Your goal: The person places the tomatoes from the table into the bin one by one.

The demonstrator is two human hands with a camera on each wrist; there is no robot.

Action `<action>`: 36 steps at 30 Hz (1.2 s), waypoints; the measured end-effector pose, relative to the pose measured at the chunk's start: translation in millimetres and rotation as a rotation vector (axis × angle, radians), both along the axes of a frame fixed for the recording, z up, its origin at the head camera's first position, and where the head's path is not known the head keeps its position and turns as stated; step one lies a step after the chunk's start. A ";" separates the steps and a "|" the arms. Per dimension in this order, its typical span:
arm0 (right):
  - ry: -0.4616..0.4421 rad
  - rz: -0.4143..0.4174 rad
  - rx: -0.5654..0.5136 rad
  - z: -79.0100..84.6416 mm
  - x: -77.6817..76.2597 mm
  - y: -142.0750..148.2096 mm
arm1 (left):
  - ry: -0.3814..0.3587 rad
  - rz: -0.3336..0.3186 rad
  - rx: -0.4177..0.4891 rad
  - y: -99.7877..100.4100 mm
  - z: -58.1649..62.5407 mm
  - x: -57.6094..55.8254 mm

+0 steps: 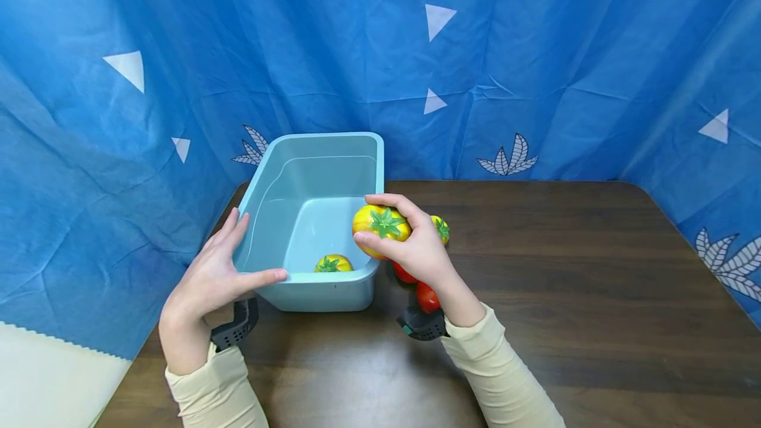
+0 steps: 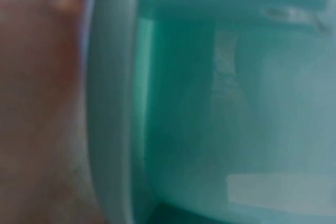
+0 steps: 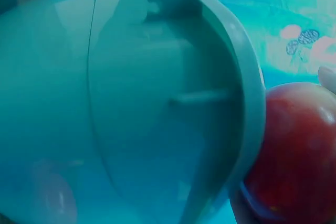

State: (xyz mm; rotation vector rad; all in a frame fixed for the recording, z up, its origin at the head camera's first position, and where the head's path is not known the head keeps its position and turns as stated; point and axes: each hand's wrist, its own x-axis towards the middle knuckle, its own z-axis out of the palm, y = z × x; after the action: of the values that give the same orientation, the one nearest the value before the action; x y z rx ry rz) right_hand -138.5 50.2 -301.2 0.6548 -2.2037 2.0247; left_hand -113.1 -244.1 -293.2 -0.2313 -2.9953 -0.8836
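A yellow toy tomato (image 1: pixel 380 230) with a green star-shaped leaf is pinched between the thumb and fingers of my right hand (image 1: pixel 416 243), over the right rim of the light-blue plastic bin (image 1: pixel 335 296). From the right wrist view, the held tomato (image 3: pixel 296 153) shows a reddish underside beside the bin's rim. My left hand (image 1: pixel 211 283) rests at the bin's near left corner, thumb stretched along the front rim and fingers straight by the left side. Inside the bin, near the front wall, lies another yellow tomato (image 1: pixel 333 263).
Right of the bin, partly hidden by my right hand and wrist, are a yellow tomato (image 1: pixel 440 228) and red tomatoes (image 1: pixel 427 297) on the dark wooden table (image 1: pixel 565 296). A blue patterned curtain (image 1: pixel 380 51) hangs behind the table and along its sides.
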 end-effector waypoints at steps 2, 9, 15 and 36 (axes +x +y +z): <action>-0.005 0.013 0.002 0.7 -0.1 -4.6 | 0.005 0.004 0.000 0.3 -1.7 -0.4; -0.006 0.035 0.016 15.9 10.3 -18.7 | 0.009 0.008 -0.001 0.9 -3.9 -0.5; 0.000 0.050 0.033 29.8 21.3 -27.4 | 0.000 0.013 -0.002 1.0 -3.2 0.8; 0.061 0.036 0.057 -7.3 6.6 -3.6 | 0.005 -0.002 0.001 0.4 1.6 1.1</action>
State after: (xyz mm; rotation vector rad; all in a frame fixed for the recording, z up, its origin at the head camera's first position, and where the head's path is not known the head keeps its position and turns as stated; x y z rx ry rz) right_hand -131.9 46.5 -308.5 0.7571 -2.2380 1.9376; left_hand -112.0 -243.7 -291.6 -0.2366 -2.9905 -0.8829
